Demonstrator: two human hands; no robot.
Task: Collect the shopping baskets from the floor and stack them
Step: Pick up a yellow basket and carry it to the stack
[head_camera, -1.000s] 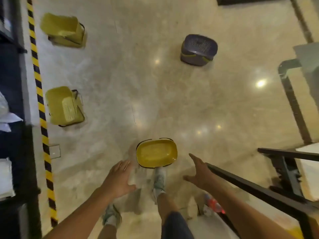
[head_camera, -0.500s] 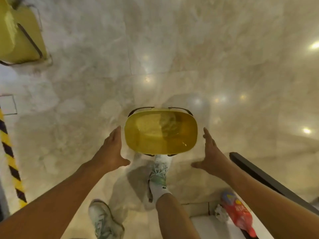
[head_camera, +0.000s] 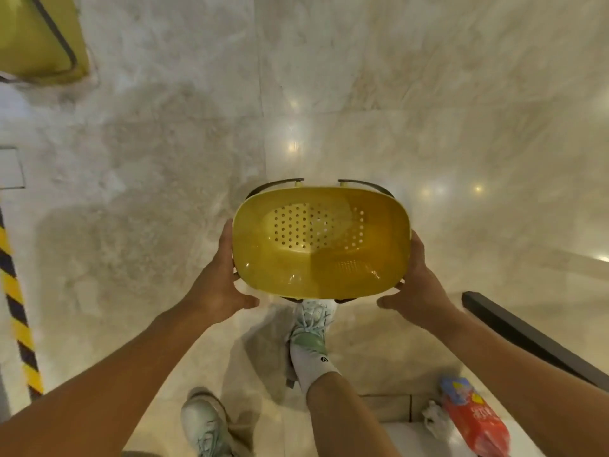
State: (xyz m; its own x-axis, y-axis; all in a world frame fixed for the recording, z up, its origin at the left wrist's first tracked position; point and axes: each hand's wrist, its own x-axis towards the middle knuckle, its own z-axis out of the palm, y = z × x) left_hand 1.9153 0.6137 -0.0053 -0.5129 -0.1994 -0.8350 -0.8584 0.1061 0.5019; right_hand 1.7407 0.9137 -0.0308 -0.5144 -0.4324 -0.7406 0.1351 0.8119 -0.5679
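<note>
A yellow shopping basket point(head_camera: 321, 242) with a perforated bottom and dark handles sits open side up, just in front of my feet. My left hand point(head_camera: 219, 282) presses against its left wall and my right hand point(head_camera: 417, 285) against its right wall, fingers curled under the rim. Whether the basket still touches the floor I cannot tell. Another yellow basket point(head_camera: 36, 37) lies at the top left corner, partly cut off by the frame.
Polished marble floor point(head_camera: 395, 94) all around. Black-and-yellow hazard tape point(head_camera: 16, 311) runs along the left edge. A dark rail point(head_camera: 527, 338) crosses the lower right, with a red packet point(head_camera: 474, 420) and crumpled paper beside it. My shoes stand below the basket.
I bent down closer to the floor. Both hands closed in from either side and now grip the yellow basket's walls.
</note>
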